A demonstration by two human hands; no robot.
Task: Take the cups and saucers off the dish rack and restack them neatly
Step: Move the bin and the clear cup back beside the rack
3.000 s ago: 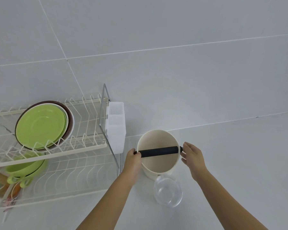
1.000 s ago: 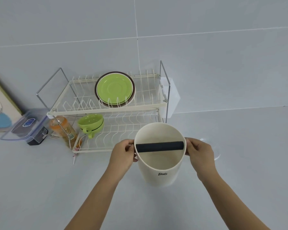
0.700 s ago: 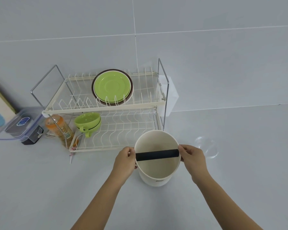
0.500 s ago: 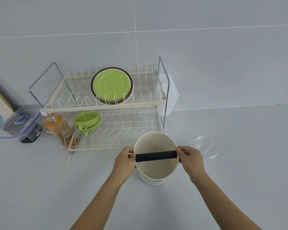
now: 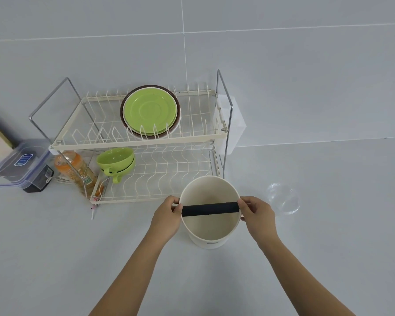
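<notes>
We list by colour. Lime green: the saucers [image 5: 150,112] on the upper tier, glossy and plain, backed at their rim by a dark brown plate [image 5: 178,103] edged in white; also lime green, the two nested cups [image 5: 116,160] on the lower tier. Cream: the wire dish rack [image 5: 146,142], with bare chrome end hoops. Cream as well: the round bin [image 5: 209,226] at 6 o'clock of the rack, crossed by a matt black bar [image 5: 210,209]. At 9 o'clock, an orange bottle [image 5: 74,171], its label pattern, we think, green and white. Beyond it, a clear box [image 5: 21,165] bearing a blue lid label. At 3 o'clock of the bin, a colourless transparent lid [image 5: 283,198]. Counter [image 5: 55,258] and wall: plain pale grey.
</notes>
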